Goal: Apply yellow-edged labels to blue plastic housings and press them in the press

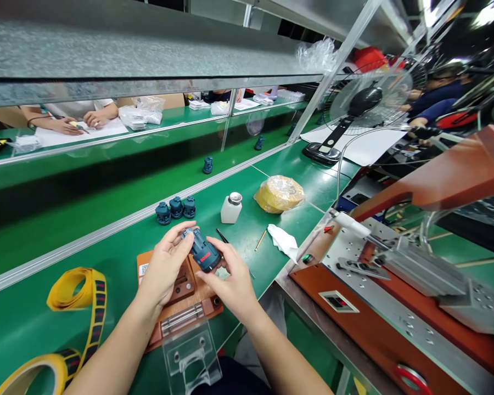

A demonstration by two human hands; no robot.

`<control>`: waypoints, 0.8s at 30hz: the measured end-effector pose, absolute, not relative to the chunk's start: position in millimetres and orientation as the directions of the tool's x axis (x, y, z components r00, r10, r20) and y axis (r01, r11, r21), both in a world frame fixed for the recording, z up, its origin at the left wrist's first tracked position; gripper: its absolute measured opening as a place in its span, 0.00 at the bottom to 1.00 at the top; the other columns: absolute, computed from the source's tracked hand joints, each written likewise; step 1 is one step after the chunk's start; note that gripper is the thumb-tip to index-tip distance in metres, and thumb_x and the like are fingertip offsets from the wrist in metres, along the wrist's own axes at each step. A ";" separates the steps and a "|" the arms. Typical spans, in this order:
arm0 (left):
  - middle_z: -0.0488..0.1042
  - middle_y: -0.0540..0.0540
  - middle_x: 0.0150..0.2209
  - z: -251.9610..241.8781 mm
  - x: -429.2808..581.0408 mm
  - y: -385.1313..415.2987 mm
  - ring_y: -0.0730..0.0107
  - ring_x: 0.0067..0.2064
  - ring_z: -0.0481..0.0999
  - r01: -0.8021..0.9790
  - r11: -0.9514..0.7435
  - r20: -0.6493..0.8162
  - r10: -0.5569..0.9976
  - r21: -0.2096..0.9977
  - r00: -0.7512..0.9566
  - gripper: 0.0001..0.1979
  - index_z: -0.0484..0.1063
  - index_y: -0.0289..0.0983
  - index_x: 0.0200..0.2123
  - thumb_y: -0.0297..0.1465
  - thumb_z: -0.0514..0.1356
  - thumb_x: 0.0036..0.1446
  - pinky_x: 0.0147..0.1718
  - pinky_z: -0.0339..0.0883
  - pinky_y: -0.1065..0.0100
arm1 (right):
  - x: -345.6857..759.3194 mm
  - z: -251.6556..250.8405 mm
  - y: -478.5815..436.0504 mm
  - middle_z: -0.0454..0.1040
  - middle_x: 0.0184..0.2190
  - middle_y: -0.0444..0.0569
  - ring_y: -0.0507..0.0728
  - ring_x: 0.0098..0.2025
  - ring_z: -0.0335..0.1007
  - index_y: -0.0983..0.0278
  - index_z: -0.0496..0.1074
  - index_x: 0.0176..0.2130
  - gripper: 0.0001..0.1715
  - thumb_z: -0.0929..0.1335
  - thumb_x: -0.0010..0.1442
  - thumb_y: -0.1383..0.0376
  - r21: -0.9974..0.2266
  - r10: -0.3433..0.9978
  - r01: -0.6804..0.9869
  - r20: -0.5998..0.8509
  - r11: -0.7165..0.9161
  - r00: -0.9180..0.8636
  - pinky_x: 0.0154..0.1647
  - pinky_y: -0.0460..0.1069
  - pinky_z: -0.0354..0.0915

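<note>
Both hands hold a dark teal plastic housing (203, 252) with a red label, raised just above an orange-brown fixture block (183, 296) on the green bench. My left hand (164, 266) pinches the part's far end with thumb and fingers. My right hand (230, 280) cups its near end from below. A clear plastic bracket (191, 354) stands at the front of the fixture.
Three teal housings (175, 209) sit by the conveyor rail, beside a white dispenser bottle (231, 208), a wrapped yellow roll (280, 193), a white cloth (285, 241) and thin sticks. Yellow label tape (80, 307) curls at left. A press machine (395, 263) stands right, a fan (364, 104) behind. Another person's hands (82, 120) rest opposite.
</note>
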State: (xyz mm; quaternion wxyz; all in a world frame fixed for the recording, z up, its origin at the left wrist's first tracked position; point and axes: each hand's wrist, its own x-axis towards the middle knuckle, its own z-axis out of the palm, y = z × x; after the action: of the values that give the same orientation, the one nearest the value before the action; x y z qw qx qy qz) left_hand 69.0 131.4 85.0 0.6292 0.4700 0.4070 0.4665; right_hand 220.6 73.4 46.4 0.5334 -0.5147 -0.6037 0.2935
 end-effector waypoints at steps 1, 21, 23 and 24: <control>0.77 0.43 0.50 84.9 69.2 130.4 0.62 0.51 0.75 -0.214 0.136 -0.082 0.966 0.967 0.246 0.24 0.74 0.42 0.55 0.45 0.66 0.59 0.50 0.69 0.66 | 221.5 46.5 73.3 0.73 0.50 0.50 0.57 0.43 0.73 0.55 0.68 0.61 0.35 0.76 0.57 0.67 -0.889 0.924 0.333 0.367 0.315 0.106 0.41 0.50 0.73; 0.80 0.44 0.48 96.8 79.6 111.3 0.64 0.45 0.82 -0.414 0.283 -0.111 0.913 0.865 0.392 0.46 0.59 0.47 0.65 0.26 0.75 0.45 0.49 0.75 0.64 | 218.6 46.6 68.9 0.71 0.48 0.53 0.56 0.41 0.73 0.58 0.62 0.66 0.36 0.66 0.62 0.75 -0.766 0.841 0.506 0.524 0.397 0.132 0.40 0.51 0.75; 0.80 0.44 0.46 98.4 79.3 110.3 0.66 0.43 0.82 -0.409 0.273 -0.109 0.918 0.871 0.381 0.47 0.59 0.46 0.65 0.25 0.75 0.45 0.47 0.76 0.66 | 215.8 47.6 68.0 0.72 0.51 0.54 0.58 0.46 0.74 0.58 0.59 0.68 0.39 0.65 0.62 0.77 -0.694 0.798 0.569 0.593 0.441 0.106 0.45 0.52 0.75; 0.80 0.44 0.46 99.1 78.9 110.1 0.67 0.43 0.82 -0.409 0.268 -0.107 0.920 0.872 0.376 0.47 0.59 0.46 0.65 0.25 0.75 0.44 0.47 0.76 0.67 | 214.6 48.7 67.9 0.72 0.53 0.55 0.59 0.49 0.74 0.58 0.57 0.69 0.40 0.64 0.62 0.77 -0.661 0.778 0.596 0.622 0.457 0.093 0.48 0.53 0.75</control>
State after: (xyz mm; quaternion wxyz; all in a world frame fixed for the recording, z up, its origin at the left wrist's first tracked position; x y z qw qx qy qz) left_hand 78.9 110.1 99.1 0.7283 0.3969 0.3220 0.4564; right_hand 214.6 67.9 48.7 0.5313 -0.5139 -0.6681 0.0857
